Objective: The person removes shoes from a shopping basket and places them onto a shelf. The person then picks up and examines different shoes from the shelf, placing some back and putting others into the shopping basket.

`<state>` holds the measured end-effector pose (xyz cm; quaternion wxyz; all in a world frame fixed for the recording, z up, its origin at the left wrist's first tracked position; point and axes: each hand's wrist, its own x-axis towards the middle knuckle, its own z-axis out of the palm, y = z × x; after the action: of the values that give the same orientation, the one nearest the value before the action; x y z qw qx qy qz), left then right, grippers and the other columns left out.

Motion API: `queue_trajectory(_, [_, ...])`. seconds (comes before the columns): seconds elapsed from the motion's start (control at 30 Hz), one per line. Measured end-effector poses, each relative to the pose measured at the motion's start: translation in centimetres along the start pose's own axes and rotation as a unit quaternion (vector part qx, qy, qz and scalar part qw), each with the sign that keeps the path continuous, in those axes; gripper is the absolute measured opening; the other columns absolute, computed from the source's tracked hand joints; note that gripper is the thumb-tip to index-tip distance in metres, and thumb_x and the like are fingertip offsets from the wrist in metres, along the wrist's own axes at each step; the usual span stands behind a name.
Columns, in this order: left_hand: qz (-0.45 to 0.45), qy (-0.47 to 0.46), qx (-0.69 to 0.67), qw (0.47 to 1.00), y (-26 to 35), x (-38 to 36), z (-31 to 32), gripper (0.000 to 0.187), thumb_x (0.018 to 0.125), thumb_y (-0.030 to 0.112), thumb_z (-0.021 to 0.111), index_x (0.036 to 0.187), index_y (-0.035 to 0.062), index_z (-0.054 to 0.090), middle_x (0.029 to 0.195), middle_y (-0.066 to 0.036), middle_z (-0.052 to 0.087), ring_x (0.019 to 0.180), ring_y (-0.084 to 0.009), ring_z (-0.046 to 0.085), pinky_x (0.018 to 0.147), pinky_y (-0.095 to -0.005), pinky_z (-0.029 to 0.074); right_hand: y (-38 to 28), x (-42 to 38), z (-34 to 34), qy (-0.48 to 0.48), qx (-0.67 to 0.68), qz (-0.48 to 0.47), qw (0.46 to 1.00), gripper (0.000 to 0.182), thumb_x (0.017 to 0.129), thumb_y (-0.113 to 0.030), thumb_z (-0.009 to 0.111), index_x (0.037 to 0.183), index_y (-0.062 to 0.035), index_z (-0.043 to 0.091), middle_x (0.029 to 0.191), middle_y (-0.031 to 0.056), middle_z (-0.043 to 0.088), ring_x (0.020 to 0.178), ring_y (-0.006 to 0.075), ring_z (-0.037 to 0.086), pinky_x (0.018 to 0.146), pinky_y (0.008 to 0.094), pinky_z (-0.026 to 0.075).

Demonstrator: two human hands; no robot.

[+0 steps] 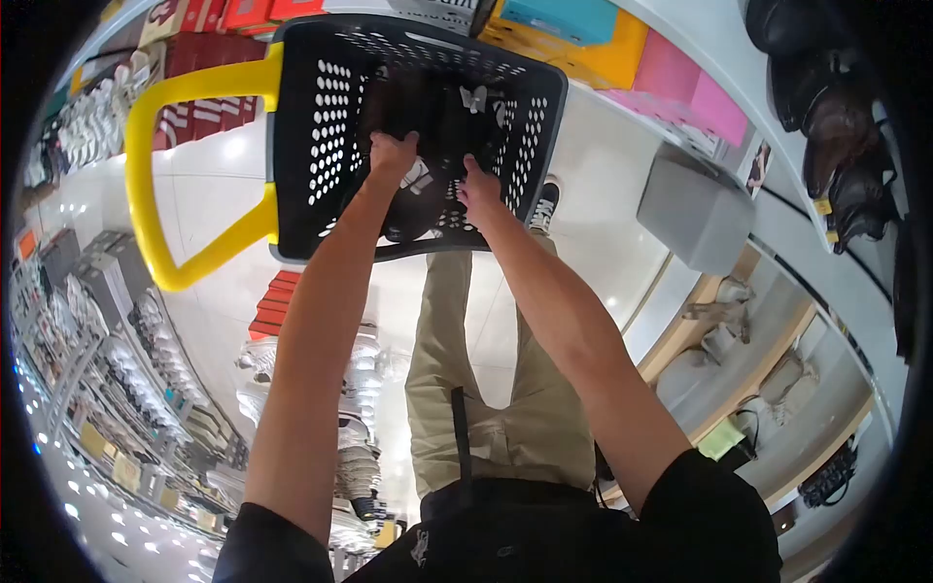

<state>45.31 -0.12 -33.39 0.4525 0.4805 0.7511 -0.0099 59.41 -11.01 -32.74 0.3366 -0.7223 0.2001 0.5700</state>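
Both of my hands reach down into a black perforated basket (292,146) with a yellow handle (146,185). Dark items (413,212), which look like shoes, lie inside it. My left hand (394,155) is over the left part of these items, its fingers curled round something dark that I cannot make out. Beside the right part is my right hand (478,187), thumb up and fingers bent, also at something dark. A small white tag or label (417,176) shows between the hands.
Shelves of dark shoes (836,126) run along the right, with a grey box-shaped stool (695,209) before them. Colored shoeboxes (603,49) stand beyond the basket. Rows of shoes (141,374) and orange boxes (276,305) are at left.
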Motion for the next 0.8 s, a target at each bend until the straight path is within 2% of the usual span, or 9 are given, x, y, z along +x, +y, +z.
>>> queue_trajectory(0.1, [0.006, -0.04, -0.006, 0.999, -1.1, 1.4, 1.3, 0.099, 0.079, 0.047, 0.076, 0.136, -0.0191, 0.03, 0.133, -0.038, 0.052, 0.127, -0.045, 0.054, 0.108, -0.0413, 0.043, -0.3, 3.0, 1.3, -0.018, 0.119, 0.093, 0.988, 0.038, 0.088, -0.038, 0.077, 0.101, -0.0054, 0.062, 0.091, 0.0064, 0.062, 0.079, 0.0192, 0.061, 0.07, 0.0302, 0.056])
queue_trajectory(0.13, [-0.004, 0.0, 0.015, 1.0, -1.3, 1.7, 2.0, 0.095, 0.078, 0.051, 0.077, 0.131, -0.0191, 0.04, 0.13, -0.037, 0.055, 0.125, -0.043, 0.056, 0.105, -0.0412, 0.046, -0.7, 3.8, 1.3, -0.047, 0.113, 0.095, 0.988, 0.038, 0.088, -0.038, 0.077, 0.102, -0.0062, 0.061, 0.093, 0.0069, 0.062, 0.08, 0.0202, 0.061, 0.071, 0.0308, 0.057])
queue_trajectory(0.27, [-0.128, -0.102, -0.158, 0.974, -2.0, 4.3, 2.6, 0.083, 0.075, 0.053, 0.082, 0.12, -0.0126, 0.06, 0.127, -0.03, 0.061, 0.121, -0.0338, 0.061, 0.096, -0.0384, 0.05, -1.8, 6.7, 0.3, -0.115, 0.096, 0.127, 0.981, 0.037, 0.089, -0.036, 0.076, 0.107, -0.0084, 0.06, 0.105, 0.0096, 0.061, 0.085, 0.024, 0.062, 0.073, 0.0326, 0.059])
queue_trajectory(0.4, [-0.215, -0.08, -0.18, 0.956, -2.8, 6.8, 3.5, 0.076, 0.078, 0.045, 0.082, 0.125, -0.0089, 0.059, 0.131, -0.026, 0.061, 0.119, -0.0306, 0.062, 0.095, -0.0385, 0.05, -5.9, 3.2, 0.1, -0.083, 0.101, 0.103, 0.986, 0.029, 0.092, -0.027, 0.07, 0.111, -0.0083, 0.059, 0.117, 0.0126, 0.059, 0.094, 0.0271, 0.063, 0.078, 0.0385, 0.062])
queue_trajectory(0.5, [-0.134, -0.035, -0.158, 0.978, -5.5, 8.6, 3.4, 0.047, 0.08, 0.032, 0.082, 0.108, -0.0015, 0.067, 0.102, -0.013, 0.067, 0.086, -0.0243, 0.062, 0.074, -0.0362, 0.053, -6.7, -0.4, -1.9, -0.134, 0.121, 0.068, 0.981, 0.026, 0.096, -0.023, 0.065, 0.116, -0.0077, 0.059, 0.115, 0.0124, 0.059, 0.101, 0.0294, 0.063, 0.085, 0.0457, 0.062])
queue_trajectory(0.57, [-0.116, -0.08, -0.212, 0.967, 0.5, 0.6, -2.9, 0.046, 0.081, 0.03, 0.078, 0.114, 0.0004, 0.064, 0.105, -0.013, 0.067, 0.089, -0.0239, 0.063, 0.073, -0.0344, 0.053, -6.1, -3.0, -4.3, -0.13, 0.098, 0.04, 0.986, 0.041, 0.09, -0.023, 0.072, 0.12, -0.0005, 0.057, 0.107, 0.014, 0.059, 0.095, 0.0344, 0.065, 0.08, 0.048, 0.065])
queue_trajectory(0.6, [-0.107, -0.085, -0.204, 0.969, 1.2, -1.2, -4.3, 0.048, 0.083, 0.031, 0.076, 0.119, 0.0014, 0.062, 0.108, -0.013, 0.066, 0.094, -0.0241, 0.063, 0.074, -0.0364, 0.054, -6.0, -4.6, -5.5, -0.135, 0.083, 0.024, 0.987, 0.04, 0.09, -0.022, 0.072, 0.119, 0.0013, 0.057, 0.108, 0.0143, 0.06, 0.096, 0.033, 0.066, 0.08, 0.0473, 0.065])
queue_trajectory(0.7, [-0.098, -0.12, -0.221, 0.963, 0.4, -4.7, -7.9, 0.054, 0.085, 0.032, 0.073, 0.128, 0.0036, 0.057, 0.119, -0.012, 0.064, 0.109, -0.0251, 0.061, 0.079, -0.0429, 0.057, -5.0, -8.8, -10.1, -0.151, 0.034, -0.014, 0.988, 0.039, 0.09, -0.022, 0.072, 0.118, 0.0026, 0.06, 0.11, 0.0141, 0.062, 0.098, 0.0286, 0.066, 0.079, 0.0446, 0.065])
queue_trajectory(0.8, [-0.108, -0.143, -0.26, 0.949, 0.0, -11.2, -11.4, 0.047, 0.087, 0.028, 0.071, 0.126, 0.0043, 0.058, 0.12, -0.011, 0.064, 0.114, -0.025, 0.06, 0.088, -0.0453, 0.057, -4.8, -14.3, -14.5, -0.14, -0.026, -0.004, 0.99, 0.044, 0.089, -0.022, 0.073, 0.121, 0.0038, 0.059, 0.113, 0.0142, 0.064, 0.101, 0.0262, 0.066, 0.082, 0.0423, 0.064])
